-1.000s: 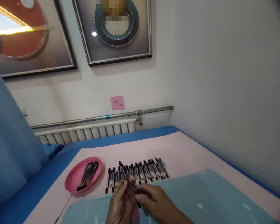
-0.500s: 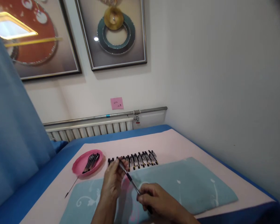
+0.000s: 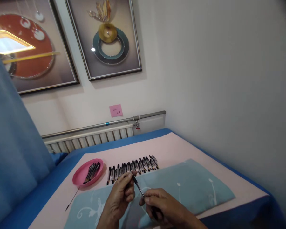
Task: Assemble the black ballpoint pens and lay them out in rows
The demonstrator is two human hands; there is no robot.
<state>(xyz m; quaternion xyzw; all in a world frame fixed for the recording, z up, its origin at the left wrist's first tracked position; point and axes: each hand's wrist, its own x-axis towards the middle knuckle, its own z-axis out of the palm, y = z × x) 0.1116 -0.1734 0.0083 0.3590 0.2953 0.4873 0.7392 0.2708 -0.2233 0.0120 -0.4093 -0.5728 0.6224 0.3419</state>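
My left hand [image 3: 120, 197] and my right hand [image 3: 159, 205] are both closed on one thin black pen [image 3: 138, 187], held above a light blue cloth [image 3: 195, 187]. The left fingers pinch its upper end and the right fingers grip its lower end. Just beyond my hands lies a row of several black pens [image 3: 133, 167] on the pink table cover [image 3: 171, 149]. To the left a pink dish [image 3: 79, 175] holds several more pens [image 3: 91, 171].
A thin dark refill [image 3: 71, 199] lies on the pink cover left of the cloth. A blue curtain [image 3: 11, 149] hangs at the left. A radiator [image 3: 85, 138] and pipe run along the back wall, a white wall stands close on the right.
My hands have drawn closer together on the pen and dropped slightly toward the cloth. The camera has shifted, so the pens and dish sit a little lower in view.
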